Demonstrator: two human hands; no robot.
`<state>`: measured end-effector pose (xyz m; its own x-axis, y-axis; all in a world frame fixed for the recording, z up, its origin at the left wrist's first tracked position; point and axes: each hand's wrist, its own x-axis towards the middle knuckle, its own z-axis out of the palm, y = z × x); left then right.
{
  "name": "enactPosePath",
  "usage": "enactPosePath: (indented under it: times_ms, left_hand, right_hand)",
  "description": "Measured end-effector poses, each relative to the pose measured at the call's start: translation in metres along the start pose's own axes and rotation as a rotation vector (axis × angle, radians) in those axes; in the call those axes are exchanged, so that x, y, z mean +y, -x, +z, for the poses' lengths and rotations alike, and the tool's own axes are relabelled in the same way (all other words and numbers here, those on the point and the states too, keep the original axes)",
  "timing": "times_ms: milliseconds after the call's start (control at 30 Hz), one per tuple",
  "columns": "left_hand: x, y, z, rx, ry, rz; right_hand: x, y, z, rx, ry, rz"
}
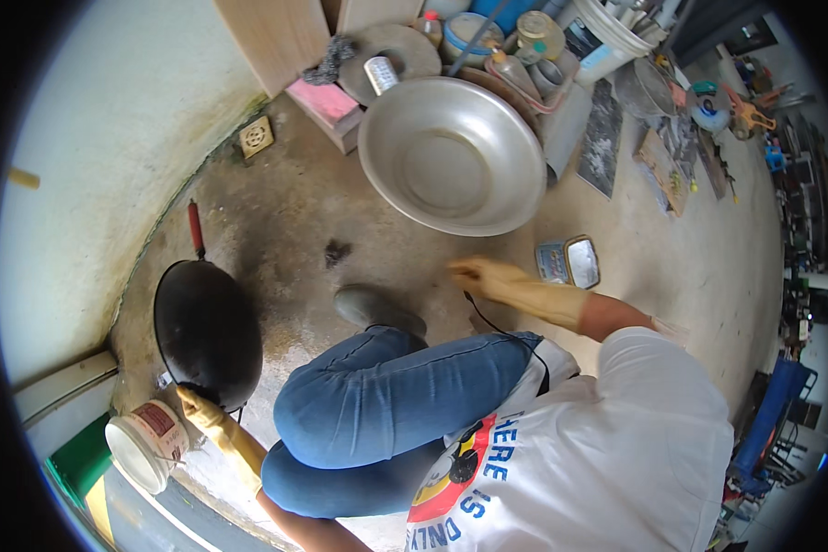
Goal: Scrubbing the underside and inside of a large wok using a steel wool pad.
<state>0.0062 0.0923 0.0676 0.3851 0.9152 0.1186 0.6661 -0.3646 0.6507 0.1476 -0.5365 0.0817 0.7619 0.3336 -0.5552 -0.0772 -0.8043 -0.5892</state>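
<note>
My left hand [207, 412], in a yellow rubber glove, grips the near rim of a black wok [207, 331]. The wok stands tilted beside the wall, its red handle [195, 225] pointing away from me. My right hand [478, 276], gloved the same way, is over the floor just below a wide metal basin [451, 152]. Its fingers are smeared, so whether they hold anything is unclear. A dark scouring pad or clump [337, 253] lies on the floor between the wok and the basin. Right of my right hand sits an opened tub of white paste [581, 262] with its blue lid [552, 261].
A white bucket [143, 451] stands close by my left hand. Behind the basin are a round stone disc [419, 55], a pink-topped block [327, 103], jars and a tool-filled bucket [607, 41]. A drain cover [257, 137] lies by the wall. A black cable [506, 331] hangs near my right glove.
</note>
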Motion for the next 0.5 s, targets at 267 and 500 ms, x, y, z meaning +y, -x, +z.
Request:
enactPosePath:
  times_ms: [267, 500]
  left_hand:
    - [-0.001, -0.012, 0.006, -0.049, -0.018, 0.027]
    - [0.0, -0.011, 0.006, -0.064, -0.029, 0.116]
  right_hand:
    - [0.148, 0.103, -0.078, 0.549, 0.388, 0.685]
    - [0.247, 0.058, -0.051, 0.399, 0.065, 0.694]
